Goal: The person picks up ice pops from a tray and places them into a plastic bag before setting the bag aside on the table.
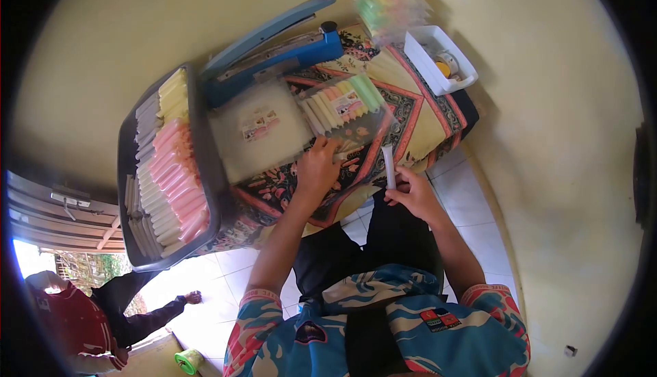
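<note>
My left hand (318, 166) grips the near edge of a clear plastic bag (345, 111) that lies on the patterned tablecloth (417, 113); inside it sit several pastel sticks in yellow, orange, pink and green. My right hand (409, 192) holds one white stick (389, 165) upright, just right of the bag's opening. A stack of clear labelled bags (260, 129) lies left of my left hand.
A dark tray (202, 172) full of white, pink, yellow and grey sticks stands at the left. A blue heat sealer (274, 48) sits behind the bags, its arm raised. A white tub (438, 59) and a filled bag (387, 11) rest at the far right. Another person (75, 322) is at bottom left.
</note>
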`<state>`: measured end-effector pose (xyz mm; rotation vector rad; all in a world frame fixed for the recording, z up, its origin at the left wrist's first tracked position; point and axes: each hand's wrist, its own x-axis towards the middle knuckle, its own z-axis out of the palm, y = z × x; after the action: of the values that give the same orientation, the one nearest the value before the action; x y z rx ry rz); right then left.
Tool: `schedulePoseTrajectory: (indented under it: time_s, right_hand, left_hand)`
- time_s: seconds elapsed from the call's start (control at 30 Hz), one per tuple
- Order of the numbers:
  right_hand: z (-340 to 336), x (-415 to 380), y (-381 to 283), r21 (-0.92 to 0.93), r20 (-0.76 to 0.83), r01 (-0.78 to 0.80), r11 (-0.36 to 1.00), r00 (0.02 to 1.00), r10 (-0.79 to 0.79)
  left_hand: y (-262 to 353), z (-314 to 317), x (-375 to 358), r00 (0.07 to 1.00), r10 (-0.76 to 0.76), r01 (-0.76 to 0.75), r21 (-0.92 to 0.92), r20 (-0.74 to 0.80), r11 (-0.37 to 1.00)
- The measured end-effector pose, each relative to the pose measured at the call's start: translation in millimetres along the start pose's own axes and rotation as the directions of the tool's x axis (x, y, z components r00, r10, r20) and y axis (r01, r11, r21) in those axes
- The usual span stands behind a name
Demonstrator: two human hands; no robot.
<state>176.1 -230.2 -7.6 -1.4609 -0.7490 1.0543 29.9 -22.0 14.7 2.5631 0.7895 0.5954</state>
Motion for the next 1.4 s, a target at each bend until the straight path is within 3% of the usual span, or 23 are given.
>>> schedulePoseTrajectory:
  time_s: [0.17,0.27,0.37,0.47,0.57,0.67,0.77,0.87,1.0,1.07,1.17,1.4]
  right_hand:
    - [-5.8,0.4,1.6,-0.033,-0.039,0.001,0.999,0.999,-0.002]
    - [-3.3,0.5,-1.2,-0.020,-0.004,0.044,0.999,0.999,-0.044]
    - [14.8,5.2,-13.5,0.000,0.030,0.104,0.995,0.994,-0.104]
    - [30.0,13.8,-17.0,-0.059,0.059,0.159,0.985,0.986,-0.156]
    - [34.7,20.9,-10.2,-0.065,0.019,0.160,0.985,0.987,-0.160]
    - [20.7,21.0,6.6,-0.021,-0.116,0.181,0.983,0.976,-0.182]
    - [4.8,10.7,7.0,-0.019,-0.149,0.136,0.990,0.979,-0.138]
    - [-3.6,1.0,5.8,0.001,-0.130,0.069,0.998,0.989,-0.069]
    - [0.5,-0.7,-0.1,0.066,-0.089,0.036,0.997,0.996,-0.030]
    - [7.5,3.3,-3.8,0.044,-0.068,0.036,0.998,0.997,-0.033]
    - [20.3,11.8,-9.1,-0.006,-0.025,0.080,0.997,0.997,-0.080]
    - [32.4,19.3,-20.7,-0.057,-0.038,0.119,0.991,0.992,-0.121]
  left_hand:
    - [-10.0,8.4,-2.4,1.000,0.012,-0.012,-0.037,0.000,0.999]
    - [-1.2,-0.2,-6.0,0.998,-0.036,0.026,-0.166,-0.052,0.986]
    - [20.1,-24.0,-8.0,0.916,-0.330,0.401,-0.558,0.229,0.726]
    - [21.2,-22.5,-8.0,0.976,-0.216,0.213,-0.345,0.031,0.914]
    - [10.1,-7.6,-3.6,0.998,0.069,-0.069,-0.126,-0.007,0.990]
    - [8.3,1.0,4.5,0.993,-0.026,0.023,0.024,0.116,0.999]
    - [-3.0,5.1,7.2,0.995,0.020,-0.022,0.022,0.094,1.000]
    - [-8.3,10.1,9.2,0.991,-0.025,0.026,-0.004,0.130,1.000]
    - [-6.8,7.9,6.8,0.999,-0.027,0.029,-0.120,0.019,0.992]
    - [-9.5,10.3,6.3,0.997,-0.014,0.002,-0.162,-0.072,0.987]
    - [8.6,-7.0,7.0,0.994,-0.059,0.043,-0.159,-0.095,0.986]
    - [-3.1,11.6,5.7,0.990,0.005,-0.030,-0.179,-0.138,0.983]
